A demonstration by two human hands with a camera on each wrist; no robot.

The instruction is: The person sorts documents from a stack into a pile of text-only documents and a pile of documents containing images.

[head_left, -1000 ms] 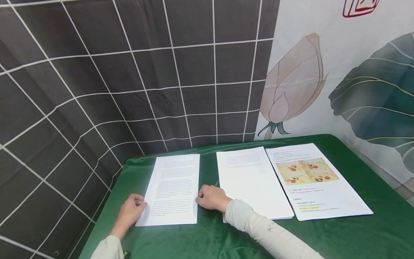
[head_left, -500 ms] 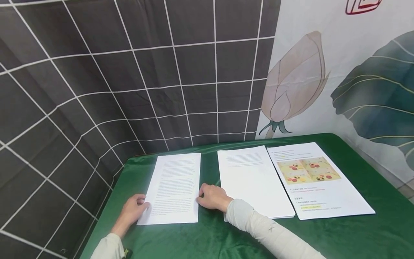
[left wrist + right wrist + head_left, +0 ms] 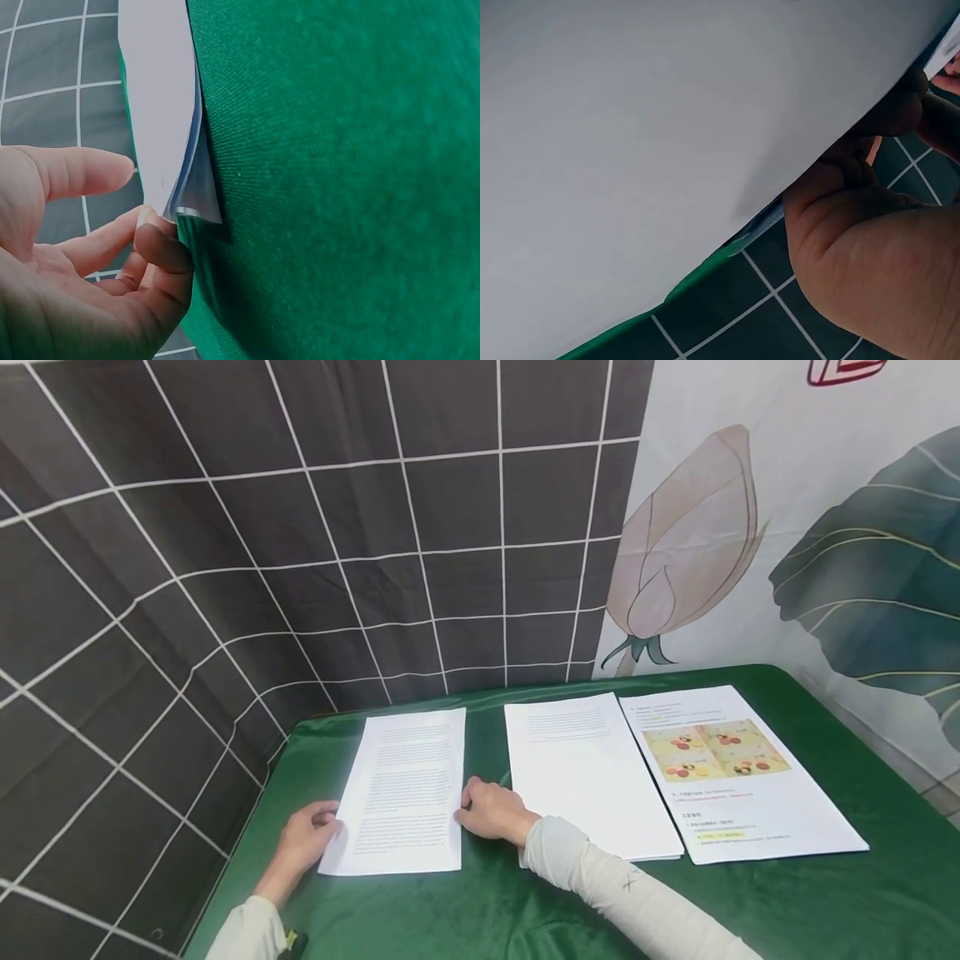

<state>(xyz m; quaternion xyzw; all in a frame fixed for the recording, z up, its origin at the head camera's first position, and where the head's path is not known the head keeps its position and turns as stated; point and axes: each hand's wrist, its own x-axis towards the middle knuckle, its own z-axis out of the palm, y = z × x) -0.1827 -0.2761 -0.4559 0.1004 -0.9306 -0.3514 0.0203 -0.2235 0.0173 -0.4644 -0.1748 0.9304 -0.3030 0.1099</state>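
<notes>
A stack of printed paper sheets [image 3: 405, 785] lies at the left of the table between both hands. My left hand [image 3: 302, 845] is at its left edge; in the left wrist view, loosely bent fingertips [image 3: 154, 225] touch the edge near a slightly raised corner, while the thumb stays apart from them. My right hand [image 3: 497, 810] is at the stack's right edge, thumb and bent index finger close against it. A mostly blank stack [image 3: 592, 793] lies beside and partly behind the right wrist. In the right wrist view, white paper and shadow hide part of the right hand's fingers.
At the right lies a document with a coloured picture [image 3: 750, 827], next to the mostly blank stack. A green cloth [image 3: 420, 918] covers the table. A dark grid-patterned curtain [image 3: 360, 527] hangs along the back and left sides; a floral cloth hangs at the back right.
Both hands stay at the left stack's side edges with hardly any movement. The whole head view has shifted slightly, and the stacks keep their places on the table.
</notes>
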